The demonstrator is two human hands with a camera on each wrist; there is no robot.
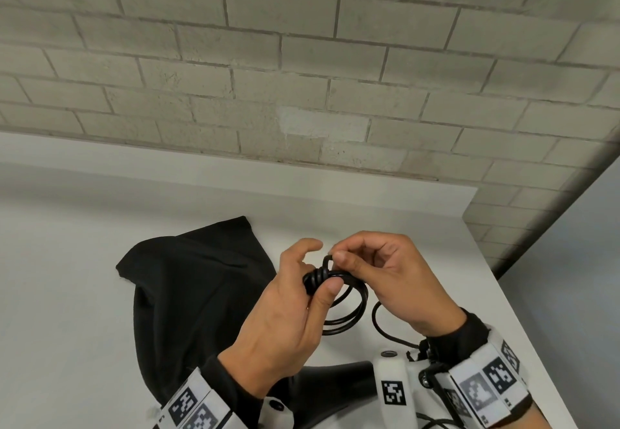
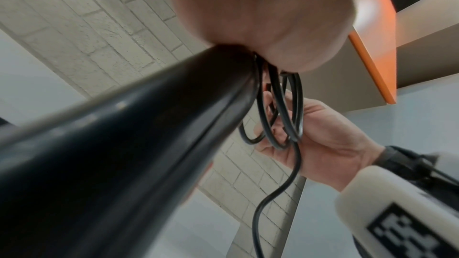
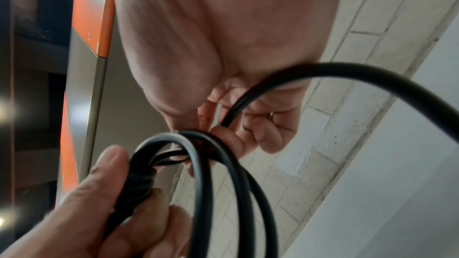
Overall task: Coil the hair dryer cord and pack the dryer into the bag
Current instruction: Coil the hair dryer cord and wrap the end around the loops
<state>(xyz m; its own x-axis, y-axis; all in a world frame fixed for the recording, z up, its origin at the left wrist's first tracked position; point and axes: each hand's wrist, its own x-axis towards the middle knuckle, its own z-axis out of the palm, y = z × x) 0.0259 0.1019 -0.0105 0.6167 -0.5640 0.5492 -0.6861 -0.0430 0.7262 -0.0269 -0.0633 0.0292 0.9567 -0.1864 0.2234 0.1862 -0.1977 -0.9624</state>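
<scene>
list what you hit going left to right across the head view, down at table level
black bag → left hand → coiled cord, gripped by the left hand and pinched at the top by the right → right hand. All over the white table.

Table (image 1: 67,294) bare left of the bag (image 1: 188,287) — right edge near, wall (image 1: 302,59) behind
</scene>
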